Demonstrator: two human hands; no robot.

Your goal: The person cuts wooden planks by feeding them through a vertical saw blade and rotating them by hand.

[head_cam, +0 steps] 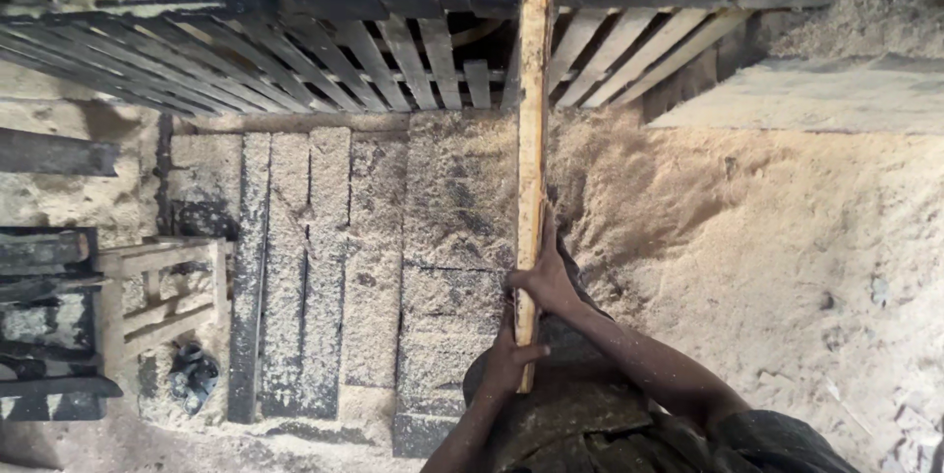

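Sawdust-covered floor (pixel 787 237), left hand (pixel 509 360) and right hand (pixel 544 281) both clenched around long pale plank (pixel 533 89).

Sawdust heap (pixel 787 237), slatted boards (pixel 295 60), perhaps a crate (pixel 162 296)

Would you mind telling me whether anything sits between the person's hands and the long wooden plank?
Nothing visible does. The right hand and the left hand both already grip the plank near its lower end, fingers wrapped round it, while its far end runs up over the wooden slats.
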